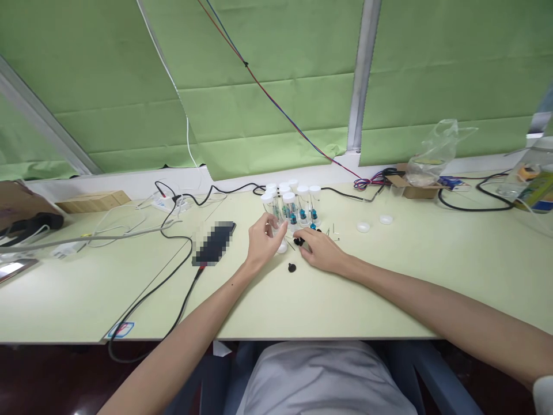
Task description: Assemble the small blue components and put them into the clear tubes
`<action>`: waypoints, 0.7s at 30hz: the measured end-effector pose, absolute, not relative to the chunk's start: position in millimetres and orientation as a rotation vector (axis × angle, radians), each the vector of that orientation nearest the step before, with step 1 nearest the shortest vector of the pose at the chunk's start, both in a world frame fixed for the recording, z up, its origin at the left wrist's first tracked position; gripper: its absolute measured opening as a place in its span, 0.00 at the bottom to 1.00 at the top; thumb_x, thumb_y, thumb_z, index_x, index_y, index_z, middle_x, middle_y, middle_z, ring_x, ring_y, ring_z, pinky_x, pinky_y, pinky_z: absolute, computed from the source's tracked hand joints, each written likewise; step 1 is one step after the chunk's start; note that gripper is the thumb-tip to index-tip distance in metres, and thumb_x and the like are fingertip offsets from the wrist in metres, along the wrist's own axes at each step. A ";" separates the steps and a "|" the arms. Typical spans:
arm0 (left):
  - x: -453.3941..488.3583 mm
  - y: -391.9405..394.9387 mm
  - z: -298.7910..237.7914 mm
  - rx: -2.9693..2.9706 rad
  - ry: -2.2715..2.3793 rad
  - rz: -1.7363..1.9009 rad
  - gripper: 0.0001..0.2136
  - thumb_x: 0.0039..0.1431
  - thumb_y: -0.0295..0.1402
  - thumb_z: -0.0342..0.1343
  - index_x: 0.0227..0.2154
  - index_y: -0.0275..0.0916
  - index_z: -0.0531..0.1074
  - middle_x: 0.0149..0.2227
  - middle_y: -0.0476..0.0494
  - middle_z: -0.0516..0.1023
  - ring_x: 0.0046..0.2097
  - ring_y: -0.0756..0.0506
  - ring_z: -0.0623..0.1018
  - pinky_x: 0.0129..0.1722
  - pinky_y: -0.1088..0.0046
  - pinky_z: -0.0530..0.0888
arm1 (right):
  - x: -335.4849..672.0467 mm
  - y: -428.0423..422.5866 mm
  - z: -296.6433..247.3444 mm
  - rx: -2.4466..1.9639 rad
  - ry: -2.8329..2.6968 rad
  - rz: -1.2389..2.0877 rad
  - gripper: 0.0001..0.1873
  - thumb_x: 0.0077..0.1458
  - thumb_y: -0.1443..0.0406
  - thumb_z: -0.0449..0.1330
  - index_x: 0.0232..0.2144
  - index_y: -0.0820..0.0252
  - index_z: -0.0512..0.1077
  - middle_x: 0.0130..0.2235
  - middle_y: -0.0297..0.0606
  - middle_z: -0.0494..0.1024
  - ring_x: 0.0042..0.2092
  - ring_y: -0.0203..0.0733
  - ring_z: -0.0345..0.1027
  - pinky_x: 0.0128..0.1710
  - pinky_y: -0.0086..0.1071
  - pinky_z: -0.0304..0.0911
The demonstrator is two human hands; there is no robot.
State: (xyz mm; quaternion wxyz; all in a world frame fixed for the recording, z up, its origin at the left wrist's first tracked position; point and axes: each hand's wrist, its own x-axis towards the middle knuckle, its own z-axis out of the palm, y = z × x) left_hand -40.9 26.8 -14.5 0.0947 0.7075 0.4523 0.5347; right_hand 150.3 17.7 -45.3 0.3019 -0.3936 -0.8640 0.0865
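Note:
At the middle of the table stands a cluster of clear vials point(314, 208) with white caps, several with blue-green pieces inside. My left hand point(262, 241) is at the front left of the cluster, its thumb and fingers curled around a clear vial point(271, 229) that they partly cover. A white cap point(282, 247) shows just below the left thumb. My right hand point(322, 249) rests on the table with its fingertips closed at small black pieces point(298, 241); its fingers hide part of them. One round black piece point(292, 267) lies nearer the table's front edge.
Two loose white caps point(363, 227) lie to the right, and thin metal pins point(333, 232) beside the vials. A phone point(216, 242) with its cable is at left. Behind are black cables point(233, 187), a cardboard box point(417, 187) with a plastic bag, and a wooden block point(93, 202).

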 end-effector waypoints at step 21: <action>-42.0 21.9 -6.6 2.018 1.533 1.713 0.15 0.54 0.41 0.63 0.36 0.41 0.65 0.34 0.52 0.69 0.21 0.56 0.62 0.24 0.74 0.64 | 151.6 18.2 -45.6 -1.021 -2.288 0.269 0.16 0.61 0.73 0.56 0.52 0.62 0.70 0.52 0.47 0.77 0.51 0.49 0.73 0.50 0.42 0.68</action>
